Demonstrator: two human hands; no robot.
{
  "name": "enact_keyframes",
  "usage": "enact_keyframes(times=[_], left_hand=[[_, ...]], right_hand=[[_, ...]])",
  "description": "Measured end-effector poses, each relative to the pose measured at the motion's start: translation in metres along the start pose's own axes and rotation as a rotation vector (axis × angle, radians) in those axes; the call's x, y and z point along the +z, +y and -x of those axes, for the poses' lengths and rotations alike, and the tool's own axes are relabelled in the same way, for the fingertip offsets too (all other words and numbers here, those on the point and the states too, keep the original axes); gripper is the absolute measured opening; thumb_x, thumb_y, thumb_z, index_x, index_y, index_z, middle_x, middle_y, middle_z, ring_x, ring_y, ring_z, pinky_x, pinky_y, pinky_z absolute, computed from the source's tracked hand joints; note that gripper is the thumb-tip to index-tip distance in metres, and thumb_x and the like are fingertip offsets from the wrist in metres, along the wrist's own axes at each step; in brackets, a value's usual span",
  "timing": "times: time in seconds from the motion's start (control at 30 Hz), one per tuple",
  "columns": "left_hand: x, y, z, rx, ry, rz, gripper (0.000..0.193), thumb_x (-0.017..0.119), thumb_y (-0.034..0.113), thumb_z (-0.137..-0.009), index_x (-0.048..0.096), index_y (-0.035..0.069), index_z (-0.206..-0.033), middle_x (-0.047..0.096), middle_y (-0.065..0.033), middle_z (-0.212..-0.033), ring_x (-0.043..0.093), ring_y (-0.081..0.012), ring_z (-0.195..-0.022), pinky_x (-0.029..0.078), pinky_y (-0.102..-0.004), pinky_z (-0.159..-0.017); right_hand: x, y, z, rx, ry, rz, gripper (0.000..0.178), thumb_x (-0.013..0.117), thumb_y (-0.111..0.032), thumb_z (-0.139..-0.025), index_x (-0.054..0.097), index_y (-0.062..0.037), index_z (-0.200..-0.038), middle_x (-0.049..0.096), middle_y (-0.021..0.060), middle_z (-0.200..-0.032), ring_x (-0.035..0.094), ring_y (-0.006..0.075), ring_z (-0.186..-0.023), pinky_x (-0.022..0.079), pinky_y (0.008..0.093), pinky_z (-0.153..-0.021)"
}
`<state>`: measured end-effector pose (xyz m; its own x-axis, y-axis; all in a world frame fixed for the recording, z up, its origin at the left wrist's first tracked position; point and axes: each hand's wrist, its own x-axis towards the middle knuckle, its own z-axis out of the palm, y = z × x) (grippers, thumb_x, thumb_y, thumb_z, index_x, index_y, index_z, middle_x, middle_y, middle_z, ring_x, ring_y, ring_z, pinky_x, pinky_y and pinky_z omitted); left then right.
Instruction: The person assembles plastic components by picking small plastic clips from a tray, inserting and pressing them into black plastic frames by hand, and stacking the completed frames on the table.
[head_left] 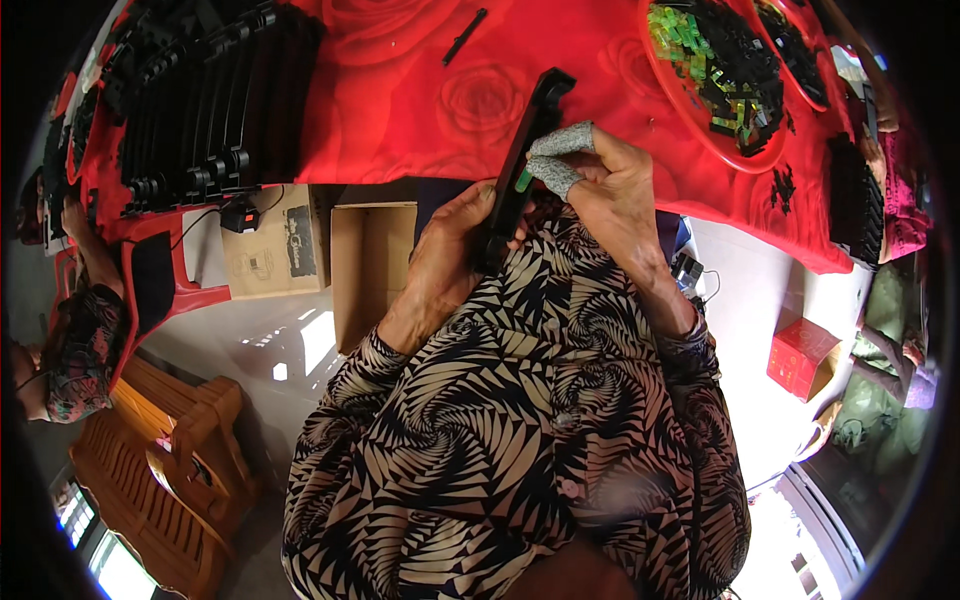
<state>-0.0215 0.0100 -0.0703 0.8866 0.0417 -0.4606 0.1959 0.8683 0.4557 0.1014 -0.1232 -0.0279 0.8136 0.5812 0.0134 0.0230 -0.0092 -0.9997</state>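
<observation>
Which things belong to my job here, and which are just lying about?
Likely the job:
held long black plastic strip
small green piece
speckled grey finger covers
red oval parts tray
stacked long black strips

Apparently lying about:
open brown cardboard box
red cardboard box

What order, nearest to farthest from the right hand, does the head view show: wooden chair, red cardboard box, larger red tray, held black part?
1. Held black part, just left of the right hand.
2. Larger red tray, upper right.
3. Red cardboard box, right side.
4. Wooden chair, lower left.
</observation>
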Motion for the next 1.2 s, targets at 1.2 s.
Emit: enact_keyframes(times=[1.2], left_hand=[[0.019,-0.007,-0.007,0.222,0.057,-0.76,0.027,0.045,0.008,-0.093,0.058,-0.004,-0.114,0.052,-0.0061,-0.102,0.054,-0.0135,-0.094,0.045,-0.0238,-0.075]], right_hand=[[0.003,0.024,0.023,-0.317,0.078,0.521,0.04,0.069,0.002,-0.063,0.057,0.0013,-0.102,0.04,0.0147,-0.119,0.043,0.0343,-0.119,0.049,0.0427,-0.086]])
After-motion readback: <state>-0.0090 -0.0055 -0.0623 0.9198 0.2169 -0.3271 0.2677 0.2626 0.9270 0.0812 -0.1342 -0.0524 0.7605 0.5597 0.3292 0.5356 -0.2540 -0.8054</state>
